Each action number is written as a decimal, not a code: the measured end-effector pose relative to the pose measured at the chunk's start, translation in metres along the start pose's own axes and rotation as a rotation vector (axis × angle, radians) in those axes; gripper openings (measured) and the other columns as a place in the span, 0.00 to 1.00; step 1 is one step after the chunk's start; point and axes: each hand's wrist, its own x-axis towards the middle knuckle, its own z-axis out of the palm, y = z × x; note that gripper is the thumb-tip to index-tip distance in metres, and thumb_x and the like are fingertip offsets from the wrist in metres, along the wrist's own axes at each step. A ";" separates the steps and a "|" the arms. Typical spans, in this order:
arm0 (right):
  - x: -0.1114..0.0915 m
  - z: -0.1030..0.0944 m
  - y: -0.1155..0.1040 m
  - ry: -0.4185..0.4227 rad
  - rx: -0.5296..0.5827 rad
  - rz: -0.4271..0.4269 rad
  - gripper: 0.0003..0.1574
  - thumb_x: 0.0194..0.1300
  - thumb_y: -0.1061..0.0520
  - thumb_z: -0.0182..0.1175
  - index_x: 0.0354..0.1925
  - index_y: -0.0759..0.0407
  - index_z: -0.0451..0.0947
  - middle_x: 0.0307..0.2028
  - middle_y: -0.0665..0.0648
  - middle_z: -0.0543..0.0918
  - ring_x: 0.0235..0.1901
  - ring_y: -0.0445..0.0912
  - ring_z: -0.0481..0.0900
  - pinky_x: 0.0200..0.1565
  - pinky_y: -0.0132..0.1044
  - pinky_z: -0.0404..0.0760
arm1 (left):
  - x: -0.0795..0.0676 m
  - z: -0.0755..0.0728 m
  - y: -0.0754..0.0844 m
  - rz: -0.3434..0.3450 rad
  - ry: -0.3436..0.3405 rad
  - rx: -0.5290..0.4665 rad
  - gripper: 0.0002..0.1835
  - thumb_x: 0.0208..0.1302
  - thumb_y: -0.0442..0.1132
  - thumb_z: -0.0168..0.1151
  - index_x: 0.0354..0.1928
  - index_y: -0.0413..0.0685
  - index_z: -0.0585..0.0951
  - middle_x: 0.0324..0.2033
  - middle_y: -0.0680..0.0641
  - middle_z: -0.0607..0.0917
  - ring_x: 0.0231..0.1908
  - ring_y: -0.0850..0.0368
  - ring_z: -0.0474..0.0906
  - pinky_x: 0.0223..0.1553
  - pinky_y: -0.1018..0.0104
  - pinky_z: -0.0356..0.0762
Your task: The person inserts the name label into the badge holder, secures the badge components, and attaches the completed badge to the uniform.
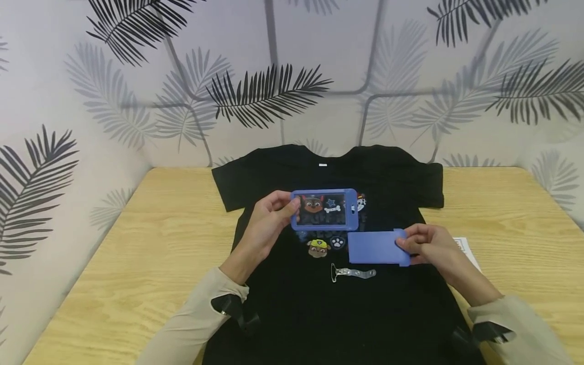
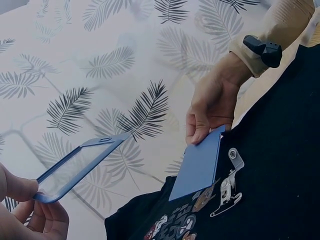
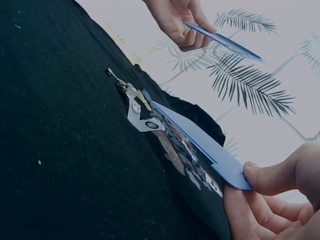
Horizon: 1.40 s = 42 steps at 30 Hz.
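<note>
My left hand (image 1: 269,220) pinches one short end of a blue badge holder frame (image 1: 325,227) with a clear window and a slot at its far end. Through the window the shirt's cartoon print shows. My right hand (image 1: 431,246) pinches the wider end of a flat blue panel (image 1: 374,247), thumb on top; in the head view it sits lower and to the right of the frame. A badge clip (image 1: 353,272) with a clear strap and a metal pin lies on the black T-shirt (image 1: 328,314) below the panel. Frame and panel are separate pieces.
The T-shirt lies spread on a wooden table (image 1: 137,243), sleeves toward the back. A white printed paper (image 1: 466,251) shows partly behind the right wrist. Leaf-patterned cloth (image 1: 292,121) stands behind the table and along its left side.
</note>
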 end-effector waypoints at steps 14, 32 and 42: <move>0.014 0.012 0.003 -0.052 0.005 -0.008 0.20 0.65 0.54 0.64 0.43 0.70 0.73 0.29 0.52 0.84 0.30 0.42 0.78 0.34 0.36 0.84 | 0.002 -0.003 0.002 0.007 -0.005 -0.004 0.03 0.69 0.29 0.56 0.42 0.36 0.76 0.35 0.48 0.80 0.34 0.56 0.74 0.40 0.69 0.76; 0.016 0.018 0.002 0.135 -0.377 -0.053 0.21 0.60 0.56 0.68 0.41 0.73 0.77 0.21 0.54 0.81 0.19 0.43 0.80 0.24 0.31 0.81 | 0.002 -0.004 -0.001 0.003 -0.029 0.003 0.02 0.69 0.29 0.56 0.40 0.37 0.77 0.34 0.47 0.79 0.33 0.57 0.73 0.39 0.69 0.75; 0.016 0.022 -0.001 0.125 -0.477 -0.076 0.21 0.61 0.53 0.68 0.40 0.72 0.77 0.22 0.54 0.81 0.18 0.43 0.76 0.22 0.33 0.78 | 0.000 -0.004 0.000 0.018 -0.041 0.005 0.03 0.69 0.29 0.55 0.41 0.35 0.76 0.33 0.47 0.79 0.33 0.56 0.73 0.39 0.69 0.75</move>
